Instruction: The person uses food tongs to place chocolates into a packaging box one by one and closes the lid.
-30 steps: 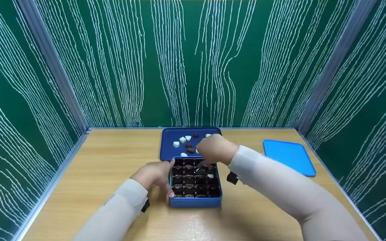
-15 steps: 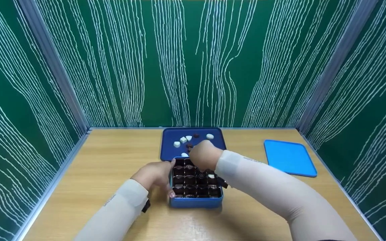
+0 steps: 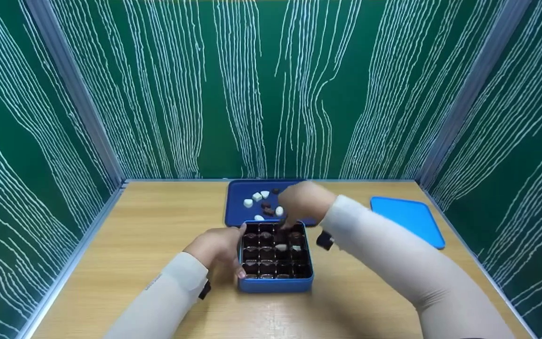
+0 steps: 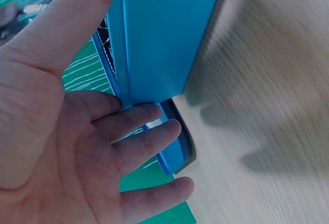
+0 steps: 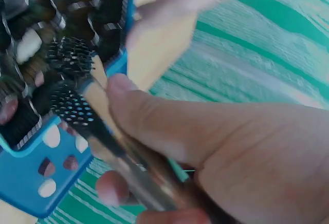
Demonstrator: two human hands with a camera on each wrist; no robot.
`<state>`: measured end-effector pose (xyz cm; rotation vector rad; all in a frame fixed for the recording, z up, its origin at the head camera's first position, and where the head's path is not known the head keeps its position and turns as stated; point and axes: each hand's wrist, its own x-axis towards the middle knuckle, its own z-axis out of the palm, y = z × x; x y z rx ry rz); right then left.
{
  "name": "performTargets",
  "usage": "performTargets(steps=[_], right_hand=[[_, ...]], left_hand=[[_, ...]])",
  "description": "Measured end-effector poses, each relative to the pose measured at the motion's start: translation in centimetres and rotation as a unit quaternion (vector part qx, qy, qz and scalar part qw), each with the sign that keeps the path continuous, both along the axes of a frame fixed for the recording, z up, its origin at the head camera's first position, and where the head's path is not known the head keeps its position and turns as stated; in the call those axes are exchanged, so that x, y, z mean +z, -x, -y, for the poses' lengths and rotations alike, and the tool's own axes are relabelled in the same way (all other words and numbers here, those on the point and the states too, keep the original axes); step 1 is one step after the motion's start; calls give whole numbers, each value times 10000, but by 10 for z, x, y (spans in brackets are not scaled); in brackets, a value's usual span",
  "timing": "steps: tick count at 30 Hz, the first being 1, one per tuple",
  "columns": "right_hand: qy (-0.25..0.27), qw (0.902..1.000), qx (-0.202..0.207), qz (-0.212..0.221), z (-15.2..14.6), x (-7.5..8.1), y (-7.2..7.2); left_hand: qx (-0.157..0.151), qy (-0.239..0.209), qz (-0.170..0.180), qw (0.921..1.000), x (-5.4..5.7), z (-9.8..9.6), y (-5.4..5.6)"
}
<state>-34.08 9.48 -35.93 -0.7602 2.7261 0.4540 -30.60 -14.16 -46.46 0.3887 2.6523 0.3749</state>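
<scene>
A blue box [image 3: 275, 285] with a dark divided insert stands mid-table. Along its left side, my left hand [image 3: 218, 245] holds it, thumb at the near corner and index finger at the far one. In the left wrist view the other fingers [image 4: 149, 144] lie loosely spread by the box's end. My right hand [image 3: 306, 202], over the box's far right part, grips tongs [image 5: 123, 157] with black perforated tips. Those tips stand apart over the insert, with no piece visible between them. A white chocolate [image 3: 281, 247] sits in a compartment, beside another white piece [image 3: 296, 247]; dark chocolates [image 3: 266, 235] fill some farther compartments.
Behind the box lies a dark blue tray [image 3: 233, 214] with several white pieces [image 3: 257, 197] and dark pieces [image 3: 268, 212]. A bright blue lid [image 3: 405, 219] rests on the table to the right. Green patterned walls [image 3: 271, 117] enclose the table.
My right hand dipped toward the box with the tongs, then rose back to the right. A white chocolate now shows in the compartment where the tongs' tips were. My left hand stays put.
</scene>
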Motion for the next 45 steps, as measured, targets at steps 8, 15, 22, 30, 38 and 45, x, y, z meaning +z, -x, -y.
performTargets(steps=[8, 15, 22, 30, 38, 45], right_hand=[[1211, 9895, -709, -346, -22, -17, 34], [1915, 9729, -1289, -114, -32, -55, 57], [1852, 9704, -1547, -115, -25, -70, 60], [1578, 9737, -1434, -800, -18, -77, 55], [1031, 9855, -883, -1019, -36, -67, 59], [1074, 9843, -946, -1028, -47, -61, 62]], left_hand=[[-75, 92, -49, 9999, 0, 1, 1], [-96, 124, -15, 9999, 1, -2, 1], [-146, 126, -10, 9998, 0, -5, 0], [-154, 22, -14, 9999, -1, -4, 0], [-30, -51, 66, 10000, -1, -2, 2], [7, -56, 55, 10000, -1, 1, 1]])
